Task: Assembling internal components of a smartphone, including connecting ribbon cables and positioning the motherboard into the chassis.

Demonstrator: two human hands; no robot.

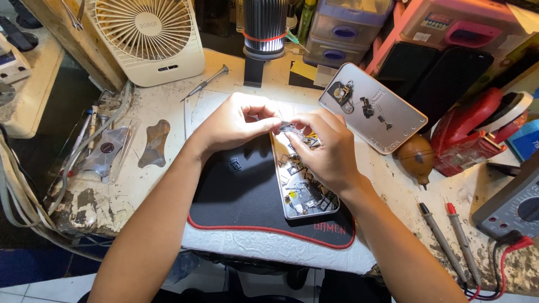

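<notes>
Both hands working over open phone shell (302, 193) filled with loose small parts, lying on black mat (241, 193). Left hand (236, 120) and right hand (325, 146) pinching tiny metal part (287, 128) between fingertips, just above shell's top end — best kept low over shell, so dropped piece is landing inside. Rear cover (373, 106) lying beyond shell.

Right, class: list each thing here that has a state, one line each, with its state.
Left hand: pinching a small part over the tray.
Right hand: pinching the same small part.
Tray: open, full of small metal parts.
Phone back: removed, lying inside-up.
Fan: upright; running or not, cannot tell.
Probes: lying unused on the table.
</notes>
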